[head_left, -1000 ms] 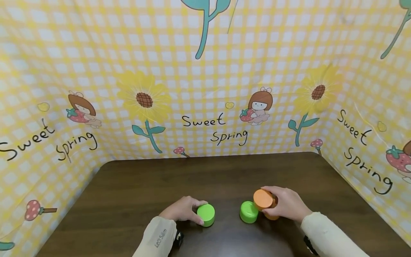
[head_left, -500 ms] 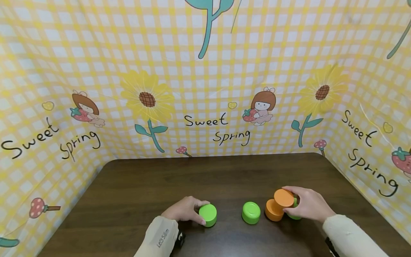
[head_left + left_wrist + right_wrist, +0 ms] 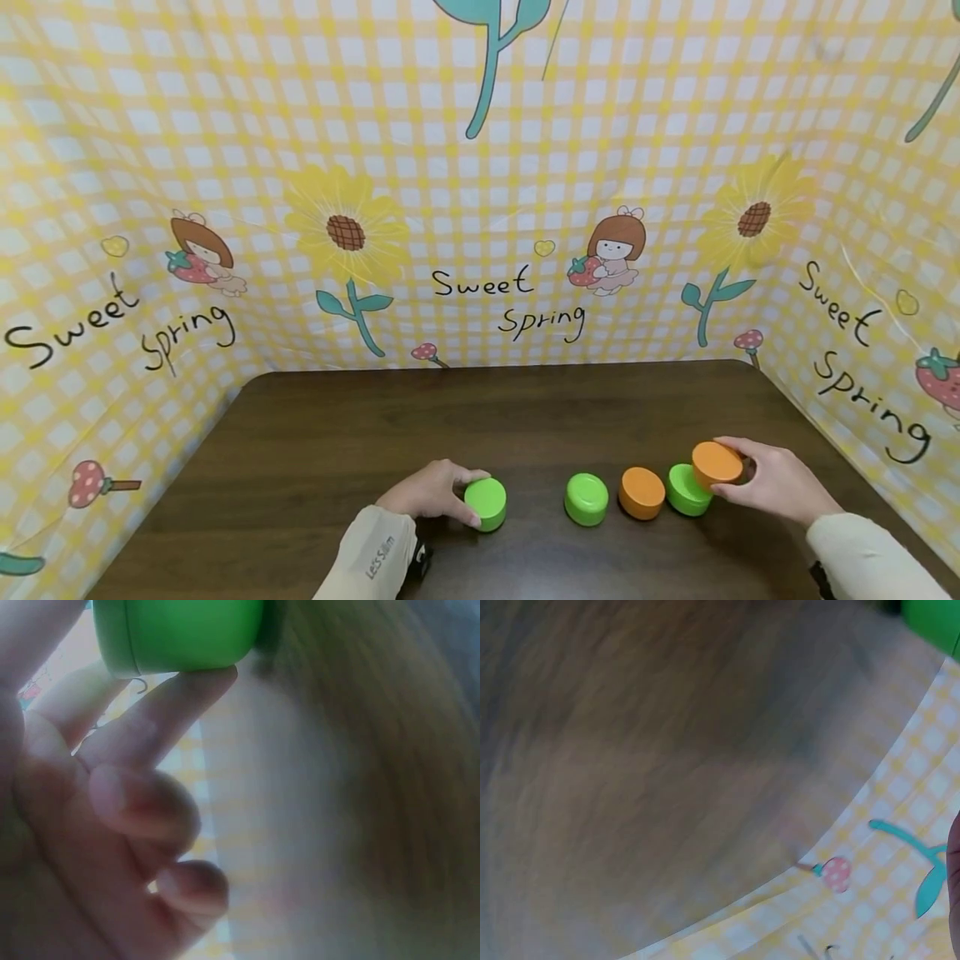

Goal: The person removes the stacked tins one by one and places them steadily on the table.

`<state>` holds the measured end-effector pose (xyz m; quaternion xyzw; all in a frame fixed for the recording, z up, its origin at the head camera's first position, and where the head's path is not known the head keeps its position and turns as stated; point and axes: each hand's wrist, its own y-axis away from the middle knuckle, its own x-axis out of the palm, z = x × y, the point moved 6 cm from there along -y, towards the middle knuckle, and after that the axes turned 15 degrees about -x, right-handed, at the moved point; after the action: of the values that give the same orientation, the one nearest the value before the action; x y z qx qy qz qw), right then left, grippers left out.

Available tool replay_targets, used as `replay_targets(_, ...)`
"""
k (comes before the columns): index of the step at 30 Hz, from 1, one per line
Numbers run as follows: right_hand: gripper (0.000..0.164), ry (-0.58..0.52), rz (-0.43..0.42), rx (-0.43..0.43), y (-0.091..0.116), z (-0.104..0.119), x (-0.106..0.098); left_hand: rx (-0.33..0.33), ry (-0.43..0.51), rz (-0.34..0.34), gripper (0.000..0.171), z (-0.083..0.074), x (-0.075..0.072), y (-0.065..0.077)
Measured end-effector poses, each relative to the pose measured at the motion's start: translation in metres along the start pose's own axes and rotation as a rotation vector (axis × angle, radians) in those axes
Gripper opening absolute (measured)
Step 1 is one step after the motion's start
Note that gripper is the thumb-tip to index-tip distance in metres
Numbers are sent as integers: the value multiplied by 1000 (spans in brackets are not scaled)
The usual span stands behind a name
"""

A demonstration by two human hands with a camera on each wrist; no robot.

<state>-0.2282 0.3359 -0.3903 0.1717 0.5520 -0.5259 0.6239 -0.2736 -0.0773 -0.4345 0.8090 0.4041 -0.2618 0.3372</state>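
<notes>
My left hand pinches a small round green jar between thumb and fingers, left of the row. In the left wrist view, the green jar shows a seam near one end, with a fingertip along its underside. At the right, my right hand grips an orange jar by its sides. That jar overlaps the upper right of a green jar in the head view. Further left stand another orange jar and another green jar. The right wrist view shows only part of a green jar.
The jars are on a dark brown wooden table with rounded far corners. A yellow checked cloth with flowers and lettering rises behind the table and along both sides.
The right hand has carried its orange jar rightward, past the standing orange jar to the rightmost green one. The left hand keeps its grip on its green jar in the same place.
</notes>
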Motion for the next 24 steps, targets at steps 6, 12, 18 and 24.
replay_targets(6,65,27,-3,61,13,-11,-4,-6,11,16,62,-2,0,1)
replay_targets(12,66,49,2,89,21,-19,-4,-11,-1,22,62,-2,1,1)
replay_targets(18,67,71,38,119,27,-32,-2,-23,-7,17,62,0,0,1)
replay_targets(24,70,56,98,168,30,-44,3,-14,-12,18,62,-3,0,1)
